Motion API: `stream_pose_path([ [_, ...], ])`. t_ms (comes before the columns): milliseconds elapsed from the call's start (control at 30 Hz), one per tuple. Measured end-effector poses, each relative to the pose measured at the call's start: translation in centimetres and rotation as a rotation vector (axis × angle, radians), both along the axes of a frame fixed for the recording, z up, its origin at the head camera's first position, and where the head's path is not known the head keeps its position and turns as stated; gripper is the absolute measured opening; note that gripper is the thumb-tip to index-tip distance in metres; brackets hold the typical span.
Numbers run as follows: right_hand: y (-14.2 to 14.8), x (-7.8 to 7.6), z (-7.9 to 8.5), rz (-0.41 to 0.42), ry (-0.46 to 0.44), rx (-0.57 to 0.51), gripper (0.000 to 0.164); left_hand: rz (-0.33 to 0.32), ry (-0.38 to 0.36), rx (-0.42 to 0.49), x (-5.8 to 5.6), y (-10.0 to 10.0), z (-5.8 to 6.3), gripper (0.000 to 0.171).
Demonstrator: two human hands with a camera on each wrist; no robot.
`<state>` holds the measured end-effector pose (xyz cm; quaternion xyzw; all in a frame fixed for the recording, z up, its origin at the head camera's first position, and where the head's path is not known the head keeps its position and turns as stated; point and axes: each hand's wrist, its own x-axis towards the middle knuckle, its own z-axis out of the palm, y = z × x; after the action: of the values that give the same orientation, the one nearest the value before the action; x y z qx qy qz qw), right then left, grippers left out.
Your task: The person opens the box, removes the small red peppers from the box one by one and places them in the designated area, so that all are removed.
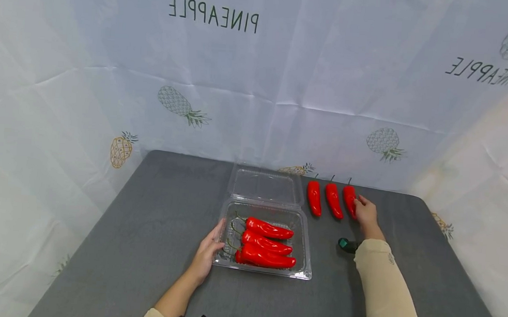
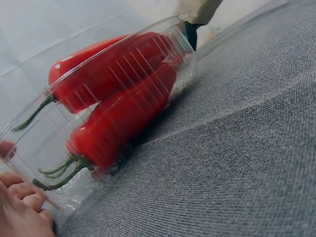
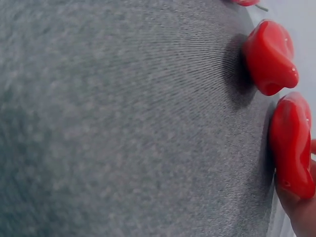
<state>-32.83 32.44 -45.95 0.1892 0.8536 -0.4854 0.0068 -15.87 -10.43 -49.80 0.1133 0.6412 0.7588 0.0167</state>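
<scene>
A clear plastic clamshell container (image 1: 305, 239) lies with its lid (image 1: 266, 184) folded back. In its tray are three red peppers (image 1: 265, 257) with green stems, side by side. My left hand (image 1: 206, 250) holds the tray's left wall, its thumb at the rim and its fingers (image 2: 22, 195) against the outside. To the right of the lid three more red peppers lie in a row, stems pointing away. My right hand (image 1: 366, 214) grips the rightmost pepper (image 1: 349, 199), also seen in the right wrist view (image 3: 292, 143); the pepper hides part of the fingers.
The middle pepper (image 1: 333, 200) of the row is close beside the gripped one, and the left pepper (image 1: 314, 198) is near the lid's edge. A dark grey table (image 1: 163, 221) bears everything. White cloth (image 1: 329, 76) printed with pineapples hangs behind it and at the sides.
</scene>
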Motion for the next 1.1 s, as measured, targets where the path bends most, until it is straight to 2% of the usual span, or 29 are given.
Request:
stream_pose_path([
  [200, 0.0, 0.3, 0.7, -0.016, 0.022, -0.006, 0.052, 0.009, 0.014, 0.005, 0.0, 0.1, 0.1, 0.061],
  [533, -0.8, 0.6, 2.4, 0.026, 0.029, -0.039, 0.053, -0.012, 0.022, 0.000, 0.1, 0.0, 0.0, 0.061],
  [700, -1.2, 1.2, 3.1, 0.065, -0.005, -0.010, 0.055, -0.004, 0.022, -0.001, 0.0, 0.0, 0.1, 0.061],
  [900, -1.3, 2.3, 3.9, 0.152, -0.067, 0.041, 0.058, 0.003, 0.009, 0.000, 0.0, 0.1, 0.1, 0.061],
  [1100, -1.9, 3.5, 5.1, 0.214, -0.134, 0.043, 0.061, 0.009, -0.012, -0.001, 0.0, 0.0, 0.1, 0.062],
])
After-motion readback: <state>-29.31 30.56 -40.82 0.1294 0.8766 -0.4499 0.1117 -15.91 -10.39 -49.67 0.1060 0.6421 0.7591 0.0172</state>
